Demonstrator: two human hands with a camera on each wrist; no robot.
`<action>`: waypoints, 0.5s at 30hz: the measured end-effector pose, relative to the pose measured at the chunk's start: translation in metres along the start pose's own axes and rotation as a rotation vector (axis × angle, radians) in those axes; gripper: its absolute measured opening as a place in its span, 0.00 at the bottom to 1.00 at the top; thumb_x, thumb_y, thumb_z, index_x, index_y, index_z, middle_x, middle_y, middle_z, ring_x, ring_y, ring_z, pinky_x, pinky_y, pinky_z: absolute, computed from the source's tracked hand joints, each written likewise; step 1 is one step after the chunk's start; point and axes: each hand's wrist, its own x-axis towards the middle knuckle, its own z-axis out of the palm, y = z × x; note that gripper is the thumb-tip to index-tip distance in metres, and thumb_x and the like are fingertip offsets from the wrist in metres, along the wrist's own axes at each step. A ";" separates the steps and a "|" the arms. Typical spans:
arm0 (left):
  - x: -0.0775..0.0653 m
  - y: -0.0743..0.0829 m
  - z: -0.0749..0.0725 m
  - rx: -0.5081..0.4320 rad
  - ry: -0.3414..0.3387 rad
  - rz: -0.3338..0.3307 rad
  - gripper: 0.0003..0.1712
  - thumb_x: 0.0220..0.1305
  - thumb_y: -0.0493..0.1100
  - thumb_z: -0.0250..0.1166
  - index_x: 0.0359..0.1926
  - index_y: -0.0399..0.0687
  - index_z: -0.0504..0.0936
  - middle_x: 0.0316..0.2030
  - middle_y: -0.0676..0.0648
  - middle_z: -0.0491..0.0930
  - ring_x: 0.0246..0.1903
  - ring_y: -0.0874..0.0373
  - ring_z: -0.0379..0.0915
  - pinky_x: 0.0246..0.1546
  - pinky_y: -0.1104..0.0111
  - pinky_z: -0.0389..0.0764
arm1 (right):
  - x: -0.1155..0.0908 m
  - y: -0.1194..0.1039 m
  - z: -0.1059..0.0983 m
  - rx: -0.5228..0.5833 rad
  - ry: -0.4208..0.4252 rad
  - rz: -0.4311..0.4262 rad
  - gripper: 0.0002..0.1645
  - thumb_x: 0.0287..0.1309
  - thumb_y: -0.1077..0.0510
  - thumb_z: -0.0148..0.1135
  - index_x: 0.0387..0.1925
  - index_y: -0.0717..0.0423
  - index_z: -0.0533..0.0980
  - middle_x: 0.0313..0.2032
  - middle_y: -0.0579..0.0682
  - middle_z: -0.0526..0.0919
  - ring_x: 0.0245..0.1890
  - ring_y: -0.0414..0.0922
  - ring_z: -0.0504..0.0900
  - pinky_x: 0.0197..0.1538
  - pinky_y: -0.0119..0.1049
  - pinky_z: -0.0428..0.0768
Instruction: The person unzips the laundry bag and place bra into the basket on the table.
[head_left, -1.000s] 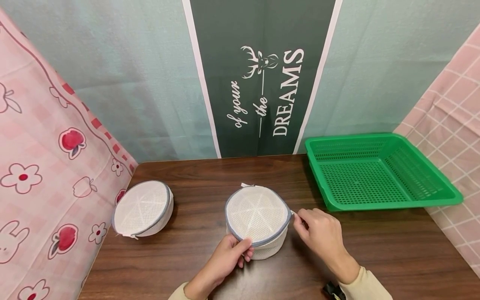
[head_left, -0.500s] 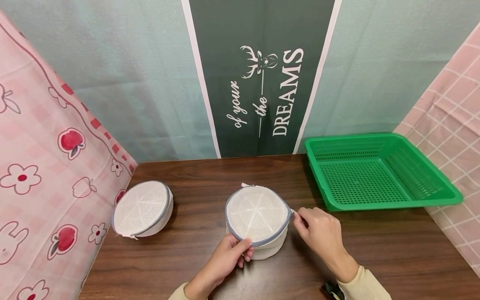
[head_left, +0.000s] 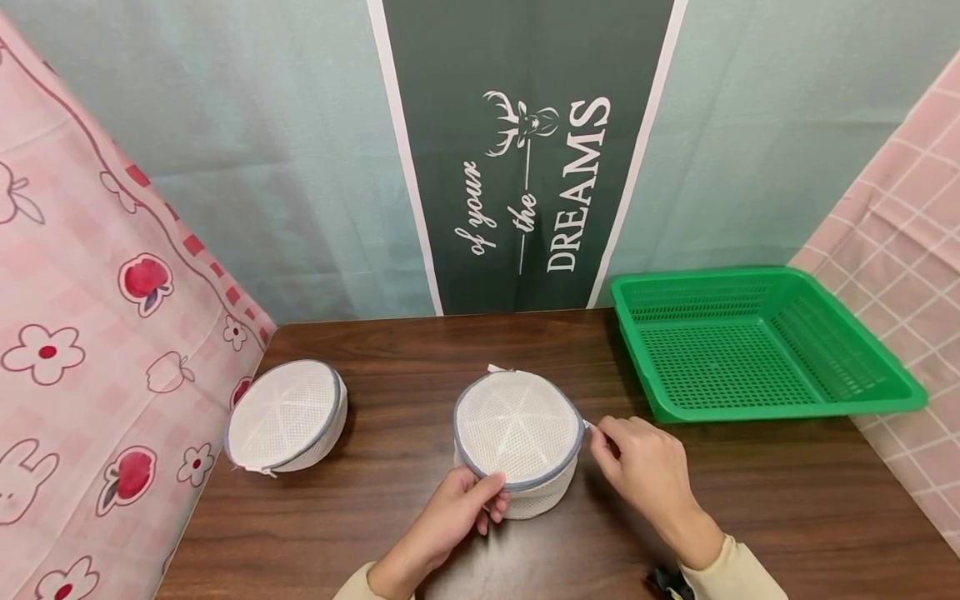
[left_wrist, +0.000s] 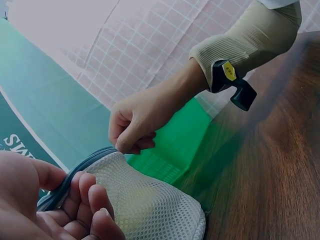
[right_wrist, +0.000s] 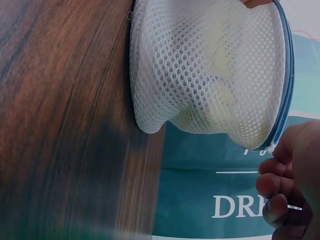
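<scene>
A round white mesh laundry bag [head_left: 516, 425] with a grey-blue zipper round its top stands on the table before me. My left hand [head_left: 459, 510] pinches its front rim, thumb on top and fingers underneath. At the bag's right edge, my right hand [head_left: 643, 467] pinches the small white zipper pull [head_left: 587, 426]. The right wrist view shows the zipper track [right_wrist: 287, 80] running round to those fingertips. Something pale yellow shows faintly through the mesh [right_wrist: 220, 75]. A second mesh bag [head_left: 288, 417] of the same kind sits to the left, untouched.
A green plastic basket [head_left: 654, 392] with slotted walls stands at the back right of the brown wooden table [head_left: 360, 517]. Cloth hangs behind the table and along both sides, with a pink patterned curtain [head_left: 82, 333] at the left.
</scene>
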 end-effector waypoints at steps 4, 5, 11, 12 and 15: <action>0.000 0.001 0.000 -0.019 0.017 -0.005 0.16 0.76 0.42 0.56 0.32 0.36 0.79 0.23 0.54 0.76 0.23 0.65 0.71 0.20 0.78 0.71 | 0.000 -0.001 -0.002 0.014 -0.014 -0.002 0.18 0.54 0.56 0.59 0.15 0.41 0.64 0.15 0.36 0.58 0.14 0.35 0.60 0.15 0.31 0.56; 0.001 0.001 -0.001 -0.025 0.024 -0.005 0.16 0.76 0.43 0.56 0.32 0.36 0.79 0.23 0.54 0.76 0.23 0.64 0.71 0.20 0.77 0.71 | 0.000 -0.002 -0.002 0.020 -0.016 -0.004 0.18 0.54 0.56 0.59 0.15 0.41 0.64 0.16 0.36 0.58 0.14 0.35 0.60 0.16 0.30 0.56; 0.001 0.002 -0.006 -0.062 0.072 0.012 0.17 0.77 0.45 0.56 0.34 0.37 0.78 0.24 0.53 0.77 0.25 0.63 0.73 0.21 0.77 0.72 | 0.000 -0.007 -0.005 0.069 -0.009 -0.012 0.18 0.54 0.55 0.57 0.14 0.43 0.63 0.16 0.36 0.57 0.15 0.33 0.58 0.17 0.28 0.55; 0.001 0.002 -0.006 -0.066 0.078 0.017 0.16 0.77 0.45 0.57 0.34 0.37 0.78 0.25 0.53 0.77 0.25 0.63 0.73 0.21 0.77 0.72 | 0.000 -0.008 -0.005 0.078 -0.006 -0.013 0.18 0.54 0.55 0.57 0.13 0.43 0.63 0.15 0.36 0.57 0.15 0.33 0.57 0.17 0.28 0.55; 0.000 0.003 -0.007 -0.060 0.083 0.040 0.13 0.75 0.43 0.59 0.35 0.37 0.77 0.25 0.52 0.76 0.25 0.63 0.73 0.21 0.77 0.72 | 0.000 -0.011 -0.006 0.097 -0.007 -0.015 0.18 0.54 0.55 0.55 0.12 0.44 0.63 0.15 0.36 0.57 0.15 0.33 0.57 0.17 0.28 0.55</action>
